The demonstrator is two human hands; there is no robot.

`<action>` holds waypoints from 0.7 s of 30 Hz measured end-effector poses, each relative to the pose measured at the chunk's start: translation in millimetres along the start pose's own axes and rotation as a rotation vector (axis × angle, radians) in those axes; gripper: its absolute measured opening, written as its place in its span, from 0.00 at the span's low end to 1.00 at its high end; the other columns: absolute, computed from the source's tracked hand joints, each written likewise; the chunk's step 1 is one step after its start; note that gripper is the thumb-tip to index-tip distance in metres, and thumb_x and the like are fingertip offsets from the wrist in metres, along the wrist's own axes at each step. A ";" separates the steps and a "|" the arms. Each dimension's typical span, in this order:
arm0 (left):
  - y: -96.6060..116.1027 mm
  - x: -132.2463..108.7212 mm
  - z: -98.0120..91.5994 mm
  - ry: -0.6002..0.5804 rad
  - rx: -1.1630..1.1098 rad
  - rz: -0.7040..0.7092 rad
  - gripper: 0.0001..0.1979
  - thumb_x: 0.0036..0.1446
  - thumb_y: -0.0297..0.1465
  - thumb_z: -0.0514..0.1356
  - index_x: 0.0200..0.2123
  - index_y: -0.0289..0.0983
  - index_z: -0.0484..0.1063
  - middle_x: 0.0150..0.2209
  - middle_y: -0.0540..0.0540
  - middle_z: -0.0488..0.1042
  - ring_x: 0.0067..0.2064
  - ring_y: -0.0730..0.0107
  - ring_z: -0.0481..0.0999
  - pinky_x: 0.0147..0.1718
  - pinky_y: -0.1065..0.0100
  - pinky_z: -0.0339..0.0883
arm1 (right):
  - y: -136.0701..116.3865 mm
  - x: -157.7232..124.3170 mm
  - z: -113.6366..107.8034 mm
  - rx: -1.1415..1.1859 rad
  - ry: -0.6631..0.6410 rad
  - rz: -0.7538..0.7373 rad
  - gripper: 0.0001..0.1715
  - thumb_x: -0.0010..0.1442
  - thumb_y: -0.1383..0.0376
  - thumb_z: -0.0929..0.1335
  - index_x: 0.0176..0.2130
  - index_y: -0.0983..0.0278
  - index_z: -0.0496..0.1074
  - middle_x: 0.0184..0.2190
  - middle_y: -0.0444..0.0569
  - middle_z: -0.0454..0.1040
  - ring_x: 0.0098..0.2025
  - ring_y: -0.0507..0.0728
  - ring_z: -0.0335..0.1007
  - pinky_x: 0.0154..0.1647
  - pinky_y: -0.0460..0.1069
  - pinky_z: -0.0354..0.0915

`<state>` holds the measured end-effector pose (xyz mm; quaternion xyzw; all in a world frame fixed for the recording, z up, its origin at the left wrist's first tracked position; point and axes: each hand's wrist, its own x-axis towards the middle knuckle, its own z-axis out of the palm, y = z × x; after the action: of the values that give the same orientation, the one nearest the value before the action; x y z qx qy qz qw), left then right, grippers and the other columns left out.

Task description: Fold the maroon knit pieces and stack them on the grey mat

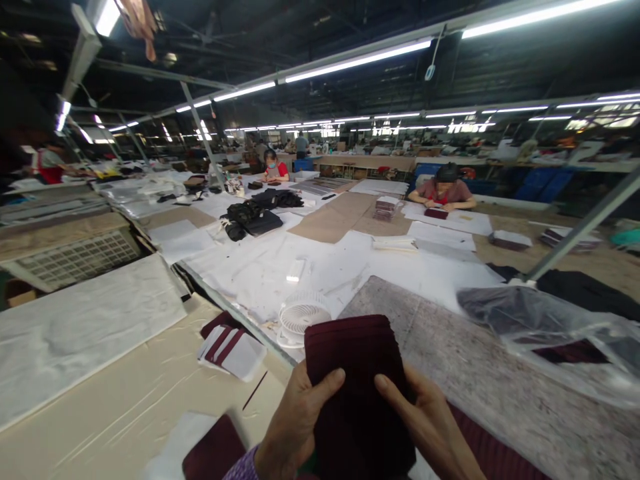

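A thick stack of dark maroon fabric pieces (357,400) is held up in front of me between both hands. My left hand (300,417) grips its left side, thumb lying on the front face. On the opposite side my right hand (425,407) holds the edge, its thumb also pressed on the front. The fingers behind the stack are hidden. Below and left of my left hand lies a maroon fabric piece (214,448) by a white sheet. Further up sits a small pile of white cards and maroon pieces (233,350). Ribbed maroon fabric (493,443) shows under my right forearm.
A white round fan (303,317) stands just beyond the stack. Clear plastic wrap (555,343) lies at right near a slanted metal post (585,227). Dark garments (255,217) lie further off. Two people (443,190) (274,170) sit across the large table. A plastic crate (80,257) is at left.
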<state>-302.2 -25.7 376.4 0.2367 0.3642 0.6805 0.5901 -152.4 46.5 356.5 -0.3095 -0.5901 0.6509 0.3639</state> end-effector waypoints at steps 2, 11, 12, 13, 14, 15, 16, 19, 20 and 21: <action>0.9 -0.4 -1.7 -0.003 0.018 -0.007 0.16 0.53 0.26 0.64 0.46 0.37 0.74 0.40 0.43 0.79 0.46 0.61 0.76 0.49 0.61 0.67 | -1.7 1.8 -3.7 0.011 0.006 -0.048 0.18 0.56 0.56 0.71 0.45 0.59 0.70 0.45 0.49 0.75 0.44 0.59 0.72 0.47 0.52 0.68; 8.0 -5.4 -8.5 -0.093 0.140 -0.090 0.16 0.53 0.27 0.63 0.47 0.38 0.74 0.41 0.42 0.79 0.46 0.59 0.75 0.47 0.61 0.67 | -15.4 6.6 -16.1 0.101 -0.062 -0.038 0.24 0.55 0.55 0.71 0.49 0.55 0.64 0.45 0.49 0.72 0.45 0.60 0.72 0.44 0.55 0.68; 8.3 -5.5 -9.4 -0.094 0.150 -0.092 0.16 0.53 0.27 0.63 0.47 0.38 0.74 0.41 0.42 0.79 0.46 0.59 0.75 0.47 0.61 0.67 | -14.4 6.7 -16.5 0.101 -0.073 -0.031 0.24 0.55 0.55 0.71 0.48 0.56 0.64 0.43 0.49 0.72 0.45 0.60 0.72 0.43 0.55 0.68; 8.5 -5.5 -10.5 -0.093 0.158 -0.088 0.16 0.54 0.27 0.63 0.48 0.38 0.74 0.40 0.43 0.79 0.45 0.59 0.75 0.47 0.61 0.67 | -13.2 6.7 -16.9 0.103 -0.081 -0.023 0.23 0.55 0.55 0.71 0.48 0.56 0.64 0.42 0.49 0.73 0.45 0.61 0.71 0.42 0.55 0.68; 8.7 -5.6 -11.9 -0.091 0.169 -0.085 0.16 0.54 0.27 0.63 0.48 0.39 0.74 0.40 0.43 0.79 0.45 0.59 0.76 0.47 0.60 0.67 | -12.1 6.7 -17.2 0.105 -0.084 -0.016 0.23 0.55 0.55 0.71 0.48 0.56 0.64 0.42 0.49 0.73 0.45 0.61 0.71 0.42 0.55 0.68; 9.0 -5.7 -13.4 -0.089 0.181 -0.080 0.17 0.54 0.27 0.62 0.48 0.39 0.73 0.40 0.43 0.79 0.44 0.60 0.76 0.47 0.60 0.67 | -11.4 6.6 -17.6 0.104 -0.083 -0.012 0.23 0.55 0.55 0.71 0.48 0.56 0.64 0.43 0.50 0.72 0.44 0.60 0.71 0.43 0.55 0.68; 9.3 -6.0 -15.0 -0.087 0.195 -0.074 0.16 0.55 0.28 0.62 0.48 0.39 0.73 0.41 0.43 0.79 0.44 0.60 0.76 0.47 0.60 0.67 | -11.3 6.5 -18.0 0.096 -0.079 -0.010 0.24 0.54 0.55 0.71 0.48 0.56 0.65 0.44 0.50 0.71 0.44 0.60 0.71 0.43 0.55 0.68; 10.9 -7.3 -19.4 -0.105 0.236 -0.069 0.16 0.55 0.28 0.62 0.48 0.39 0.74 0.42 0.43 0.78 0.45 0.59 0.76 0.47 0.60 0.67 | -14.0 6.1 -19.1 0.053 -0.050 -0.016 0.23 0.53 0.54 0.72 0.47 0.57 0.67 0.46 0.49 0.70 0.40 0.58 0.70 0.43 0.55 0.67; 11.4 -7.8 -20.4 -0.112 0.244 -0.072 0.16 0.55 0.28 0.62 0.48 0.39 0.74 0.43 0.43 0.78 0.45 0.59 0.75 0.47 0.60 0.67 | -15.5 6.0 -19.4 0.042 -0.048 -0.015 0.23 0.52 0.54 0.72 0.46 0.57 0.67 0.45 0.49 0.70 0.39 0.57 0.70 0.42 0.55 0.67; 11.9 -8.2 -21.3 -0.119 0.250 -0.074 0.16 0.55 0.28 0.62 0.48 0.40 0.74 0.43 0.43 0.78 0.46 0.58 0.75 0.47 0.60 0.66 | -17.1 5.8 -19.6 0.035 -0.051 -0.011 0.23 0.51 0.54 0.73 0.45 0.57 0.68 0.43 0.49 0.71 0.38 0.57 0.69 0.41 0.54 0.67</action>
<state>-324.2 -38.8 373.3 0.3347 0.4191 0.5923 0.6013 -137.4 62.7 371.4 -0.2831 -0.5893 0.6668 0.3576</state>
